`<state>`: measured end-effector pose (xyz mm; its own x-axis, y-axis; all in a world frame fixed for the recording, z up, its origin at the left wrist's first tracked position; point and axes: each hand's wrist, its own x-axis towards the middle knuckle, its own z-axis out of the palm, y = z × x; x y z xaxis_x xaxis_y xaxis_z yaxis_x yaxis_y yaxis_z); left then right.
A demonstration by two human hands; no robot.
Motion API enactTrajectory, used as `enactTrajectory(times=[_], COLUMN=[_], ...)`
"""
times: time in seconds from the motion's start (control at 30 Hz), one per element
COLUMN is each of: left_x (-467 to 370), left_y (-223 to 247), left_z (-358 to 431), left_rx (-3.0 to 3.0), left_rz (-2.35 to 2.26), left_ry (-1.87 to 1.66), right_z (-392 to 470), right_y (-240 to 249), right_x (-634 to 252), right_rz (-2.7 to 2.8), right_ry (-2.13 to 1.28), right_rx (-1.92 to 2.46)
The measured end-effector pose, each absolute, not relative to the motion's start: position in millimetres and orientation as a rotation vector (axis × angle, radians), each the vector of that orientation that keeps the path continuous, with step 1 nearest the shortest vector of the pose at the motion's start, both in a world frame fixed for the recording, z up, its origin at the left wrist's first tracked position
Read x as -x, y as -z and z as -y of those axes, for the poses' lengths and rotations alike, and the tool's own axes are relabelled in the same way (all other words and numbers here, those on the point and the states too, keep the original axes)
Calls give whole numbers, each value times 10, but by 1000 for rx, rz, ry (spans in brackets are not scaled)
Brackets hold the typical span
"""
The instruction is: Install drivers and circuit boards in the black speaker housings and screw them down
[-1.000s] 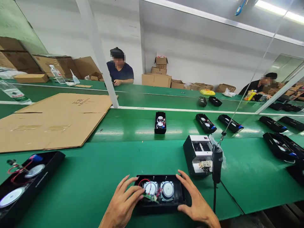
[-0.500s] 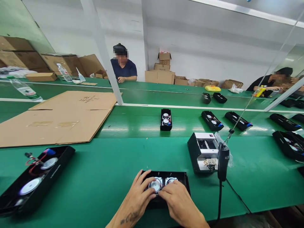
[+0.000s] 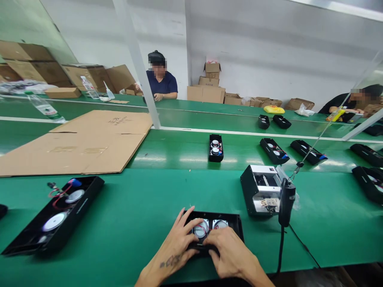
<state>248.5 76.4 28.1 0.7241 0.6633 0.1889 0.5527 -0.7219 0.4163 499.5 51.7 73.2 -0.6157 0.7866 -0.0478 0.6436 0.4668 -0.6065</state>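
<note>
A black speaker housing [image 3: 238, 224] lies on the green bench in front of me, its inner side up. Two round silver speaker drivers sit in it: the left driver [image 3: 200, 229] shows well, and the right driver [image 3: 220, 224] is partly covered by my fingers. My left hand [image 3: 176, 244] grips the housing's left end, fingers over the far edge and thumb at the near side. Bent over the near middle of the housing, my right hand [image 3: 229, 250] has its fingers closed. Its fingertips are hidden near the red wires between the drivers, so whatever they hold cannot be made out.
To the right stands a silver-and-black machine [image 3: 261, 191], beside a hanging black electric screwdriver [image 3: 286, 202]. Another housing with loose wires [image 3: 56, 215] lies left, below flat cardboard [image 3: 80, 143]. More housings [image 3: 216, 148] rest on the belt beyond. Two people sit across.
The view has shifted slightly, moving the scene. My right thumb has moved down to the housing's near edge, and a red wire now shows across the left driver.
</note>
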Motion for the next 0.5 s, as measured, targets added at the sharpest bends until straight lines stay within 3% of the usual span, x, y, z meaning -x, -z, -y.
enactTrajectory(times=[0.17,0.5], left_x=[-2485,-2523], left_y=[-329,12], left_z=[-768,-1099], left_rx=[-2595,-2590], left_rz=[-947,-823], left_ry=[-395,-488], right_z=[-519,-622], right_y=[-702,-786], right_x=[-4970,-4913], right_rz=[2450,2397], right_ry=[-1004,-932], right_rx=[1347,1325])
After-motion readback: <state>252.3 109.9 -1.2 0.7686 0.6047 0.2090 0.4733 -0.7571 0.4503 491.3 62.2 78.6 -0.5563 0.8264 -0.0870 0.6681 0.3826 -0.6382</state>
